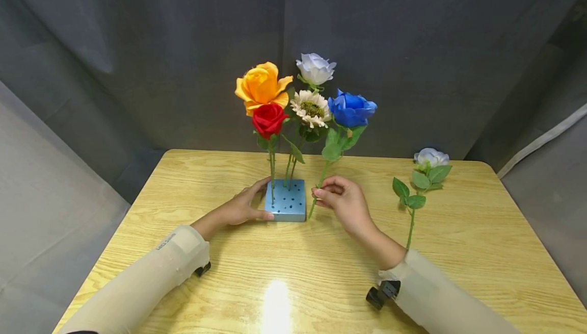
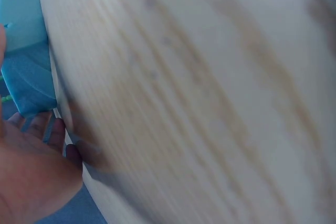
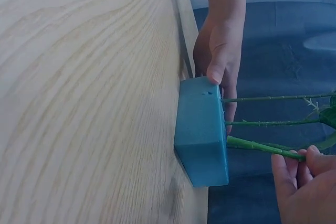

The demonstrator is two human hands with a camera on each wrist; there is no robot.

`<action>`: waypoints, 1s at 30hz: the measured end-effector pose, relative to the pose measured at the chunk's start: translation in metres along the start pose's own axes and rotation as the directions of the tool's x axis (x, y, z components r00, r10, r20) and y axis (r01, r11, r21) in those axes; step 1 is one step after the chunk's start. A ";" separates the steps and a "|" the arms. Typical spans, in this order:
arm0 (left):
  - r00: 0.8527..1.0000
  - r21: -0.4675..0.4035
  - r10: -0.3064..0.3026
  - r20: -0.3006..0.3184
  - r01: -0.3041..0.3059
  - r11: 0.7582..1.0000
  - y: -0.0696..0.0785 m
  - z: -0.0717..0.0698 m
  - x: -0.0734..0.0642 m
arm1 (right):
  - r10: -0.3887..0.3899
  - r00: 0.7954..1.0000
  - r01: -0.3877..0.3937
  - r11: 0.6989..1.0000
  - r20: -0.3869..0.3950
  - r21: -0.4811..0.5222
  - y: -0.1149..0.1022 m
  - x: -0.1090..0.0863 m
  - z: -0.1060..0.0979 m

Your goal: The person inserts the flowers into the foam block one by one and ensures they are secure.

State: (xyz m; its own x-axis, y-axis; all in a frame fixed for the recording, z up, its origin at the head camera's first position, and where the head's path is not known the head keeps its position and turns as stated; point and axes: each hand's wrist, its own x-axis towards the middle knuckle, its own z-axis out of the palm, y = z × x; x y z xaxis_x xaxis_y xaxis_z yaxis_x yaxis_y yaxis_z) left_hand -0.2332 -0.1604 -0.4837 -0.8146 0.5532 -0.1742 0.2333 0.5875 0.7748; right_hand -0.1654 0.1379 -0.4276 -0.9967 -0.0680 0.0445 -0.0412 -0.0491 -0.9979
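A light blue foam block (image 1: 291,216) with holes in its top stands on the table. My left hand (image 1: 240,206) holds the block's left side, thumb at the front corner and fingers toward the back; the left wrist view shows those fingers (image 2: 39,127) against the foam. My right hand (image 1: 344,204) pinches the green stem (image 3: 252,144) of a blue rose (image 1: 352,109). The stem slants, its lower end close to the block's right edge; contact is unclear. Upright in the block stand a red rose (image 1: 268,120), an orange rose (image 1: 262,88), a cream sunflower-like bloom (image 1: 312,109) and a white rose (image 1: 316,70).
Another white rose (image 1: 431,158) with leaves lies on the wooden table (image 1: 477,232) at the right, its stem running toward my right sleeve (image 1: 440,288). Grey curtains (image 1: 183,58) hang behind the table. Small black devices (image 1: 382,293) sit at the wrists.
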 end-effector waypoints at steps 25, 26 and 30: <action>1.000 -0.006 0.016 0.011 -0.016 1.000 -0.003 0.000 0.002 | -0.127 0.986 0.129 0.992 -0.104 0.005 0.011 0.019 0.032; 1.000 -0.007 0.015 0.011 -0.015 1.000 -0.003 0.000 0.002 | -0.131 0.986 0.132 0.991 -0.104 0.001 0.011 0.019 0.034; 1.000 -0.002 0.013 0.012 -0.013 1.000 -0.003 0.000 0.002 | -0.139 0.985 0.138 0.990 -0.100 -0.012 0.011 0.019 0.041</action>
State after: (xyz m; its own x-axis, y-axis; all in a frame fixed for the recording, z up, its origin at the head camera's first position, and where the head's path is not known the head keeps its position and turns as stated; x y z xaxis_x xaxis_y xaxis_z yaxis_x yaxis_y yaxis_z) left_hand -0.2355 -0.1613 -0.4858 -0.8049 0.5682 -0.1713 0.2432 0.5791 0.7781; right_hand -0.1824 0.0955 -0.4360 -0.9833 0.0398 0.1776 -0.1794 -0.0463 -0.9827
